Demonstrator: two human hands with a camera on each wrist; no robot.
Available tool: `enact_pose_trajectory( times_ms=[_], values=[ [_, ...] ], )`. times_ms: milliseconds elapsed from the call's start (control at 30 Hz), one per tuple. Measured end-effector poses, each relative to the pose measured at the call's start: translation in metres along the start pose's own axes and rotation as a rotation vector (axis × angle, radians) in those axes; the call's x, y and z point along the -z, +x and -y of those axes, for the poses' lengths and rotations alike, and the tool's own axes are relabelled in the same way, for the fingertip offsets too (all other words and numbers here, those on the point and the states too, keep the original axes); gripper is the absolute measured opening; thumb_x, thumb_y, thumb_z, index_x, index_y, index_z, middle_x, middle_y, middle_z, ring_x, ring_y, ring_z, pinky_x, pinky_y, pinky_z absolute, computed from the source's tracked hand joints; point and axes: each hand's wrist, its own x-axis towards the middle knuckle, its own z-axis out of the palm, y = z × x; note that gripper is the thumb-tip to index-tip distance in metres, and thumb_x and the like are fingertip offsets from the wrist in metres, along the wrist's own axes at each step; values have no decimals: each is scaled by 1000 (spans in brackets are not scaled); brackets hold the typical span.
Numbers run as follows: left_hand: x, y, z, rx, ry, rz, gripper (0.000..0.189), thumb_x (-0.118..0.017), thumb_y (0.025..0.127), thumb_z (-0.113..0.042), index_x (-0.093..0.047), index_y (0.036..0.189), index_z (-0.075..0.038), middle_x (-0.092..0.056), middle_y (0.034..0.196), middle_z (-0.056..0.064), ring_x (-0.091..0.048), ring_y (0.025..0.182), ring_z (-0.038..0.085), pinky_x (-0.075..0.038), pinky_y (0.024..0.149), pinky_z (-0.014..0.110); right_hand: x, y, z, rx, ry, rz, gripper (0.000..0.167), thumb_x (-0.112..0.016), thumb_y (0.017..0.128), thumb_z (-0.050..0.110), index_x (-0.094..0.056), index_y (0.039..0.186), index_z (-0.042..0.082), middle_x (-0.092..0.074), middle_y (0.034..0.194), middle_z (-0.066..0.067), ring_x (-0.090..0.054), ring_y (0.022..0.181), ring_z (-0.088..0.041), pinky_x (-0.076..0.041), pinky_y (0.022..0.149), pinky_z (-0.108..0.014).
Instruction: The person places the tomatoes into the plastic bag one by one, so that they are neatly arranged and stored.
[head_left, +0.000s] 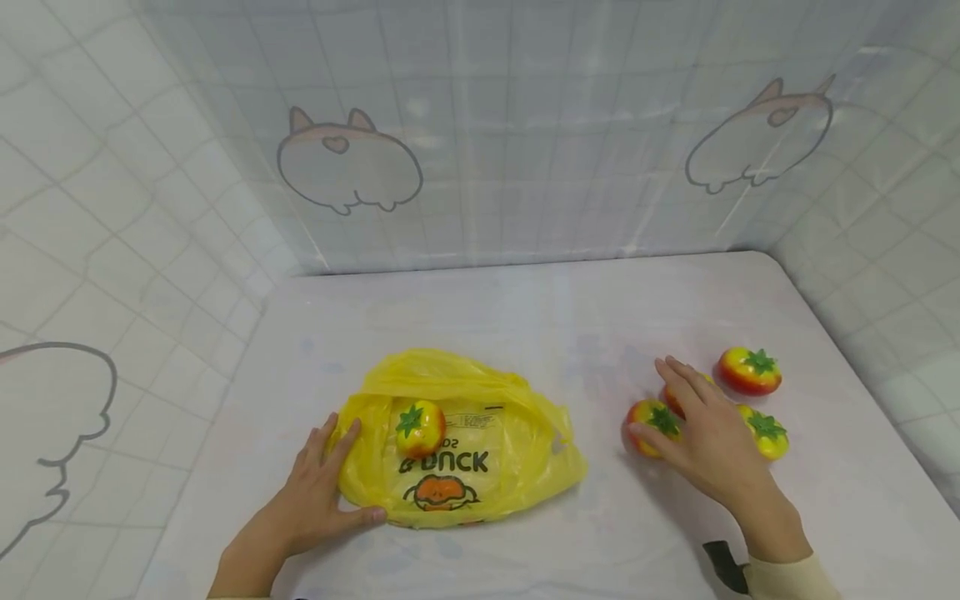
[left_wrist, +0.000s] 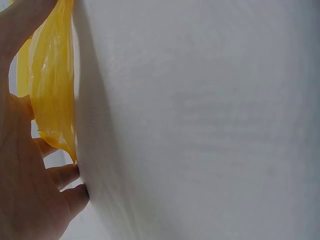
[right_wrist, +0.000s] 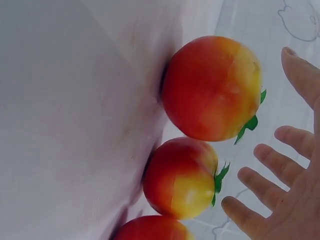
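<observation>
A yellow plastic bag (head_left: 525, 467) printed with a duck face lies flat on the table, and one red-and-yellow tomato (head_left: 422, 435) with green leaves sits at its opening. My left hand (head_left: 307, 500) rests at the bag's left edge, thumb and fingers spread; the left wrist view shows yellow film (left_wrist: 54, 85) between them. On the right, my right hand (head_left: 708, 442) hovers with straight fingers over several tomatoes. One tomato (head_left: 647, 427) is by its thumb, another partly hidden beneath the fingers. In the right wrist view, a gap separates the fingers from the nearest tomato (right_wrist: 212, 90).
Farther right lie a tomato (head_left: 750, 372) near the back and another tomato (head_left: 768, 432) partly behind the right hand. A pale cloth covers the table (head_left: 480, 308). White tiled-pattern sheets (head_left: 510, 167) with animal drawings stand behind and on both sides.
</observation>
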Motion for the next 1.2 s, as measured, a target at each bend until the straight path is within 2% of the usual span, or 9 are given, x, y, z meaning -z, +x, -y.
enact_pose_trajectory(
  times_ms=[133, 467, 800, 1033, 1200],
  values=[
    [1, 0, -1, 4, 2, 4, 127, -72, 72, -81, -11, 166, -21, -2, 168, 28, -12, 146, 66, -26, 107, 81, 1, -2, -4, 10, 6, -24, 93, -92, 73, 36, -50, 150, 7, -55, 144, -22, -56, 126, -44, -50, 94, -68],
    [1, 1, -5, -3, 10, -7, 128, -72, 72, -82, -12, 166, -19, -2, 168, 28, -14, 145, 66, -25, 109, 81, 4, -16, -11, -24, 25, -17, 87, -91, 75, 36, -52, 147, 7, -55, 143, -21, -55, 123, -46, -46, 96, -69],
    [1, 0, -3, -14, 22, -26, 128, -74, 72, -79, -12, 166, -19, -4, 166, 30, -16, 144, 67, -26, 108, 81, 2, -24, -13, -22, 17, -8, 89, -91, 74, 37, -52, 148, 8, -55, 144, -18, -52, 129, -43, -40, 105, -70],
    [1, 0, -3, -13, 20, -25, 128, -73, 72, -80, -12, 166, -19, -4, 167, 30, -15, 144, 67, -26, 108, 81, 1, -29, -7, -78, 26, 52, 89, -92, 73, 39, -52, 148, 11, -56, 143, -18, -51, 127, -44, -44, 99, -69],
    [0, 0, -2, -11, 10, -19, 128, -73, 72, -81, -11, 166, -20, -2, 167, 29, -14, 145, 66, -26, 108, 81, -5, -32, -6, -48, 12, 50, 91, -93, 72, 37, -52, 149, 12, -62, 136, -15, -48, 120, -42, -44, 97, -66]
  ],
)
